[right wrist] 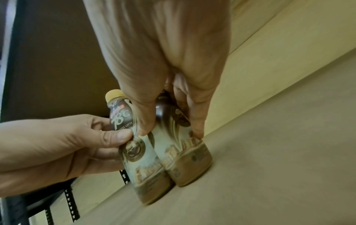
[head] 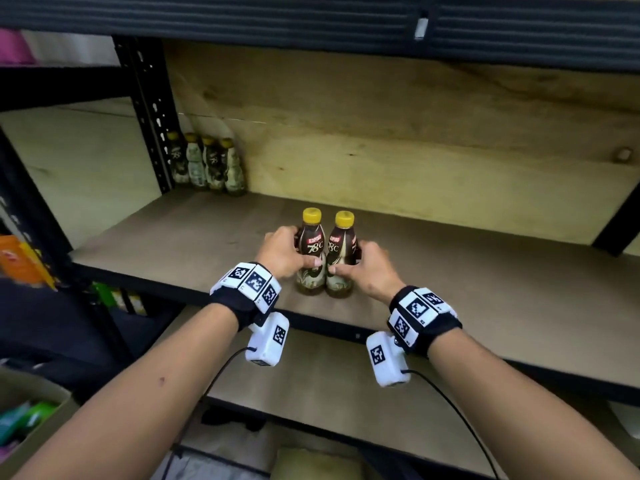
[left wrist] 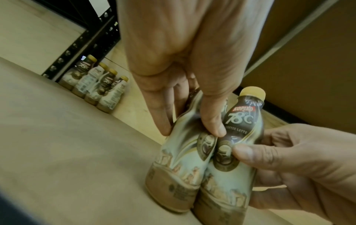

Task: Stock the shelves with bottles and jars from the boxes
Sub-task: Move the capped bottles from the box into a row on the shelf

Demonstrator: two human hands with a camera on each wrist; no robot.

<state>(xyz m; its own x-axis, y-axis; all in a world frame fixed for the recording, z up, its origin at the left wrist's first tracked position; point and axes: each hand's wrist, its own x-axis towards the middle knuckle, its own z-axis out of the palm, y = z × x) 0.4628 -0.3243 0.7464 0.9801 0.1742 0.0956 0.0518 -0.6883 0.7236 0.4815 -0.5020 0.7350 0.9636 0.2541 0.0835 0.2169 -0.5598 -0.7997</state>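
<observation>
Two brown coffee-latte bottles with yellow caps stand side by side, touching, near the front edge of the wooden shelf board. My left hand grips the left bottle around its middle, thumb across the label. My right hand grips the right bottle the same way. In the left wrist view the left bottle and the right bottle have their bases down on the board. The right wrist view shows the right bottle between my fingers, with the left bottle beside it.
Several matching bottles stand in a row at the back left corner beside the black upright post. A dark beam spans overhead. A lower shelf lies beneath, and a cardboard box with colourful packets sits lower left.
</observation>
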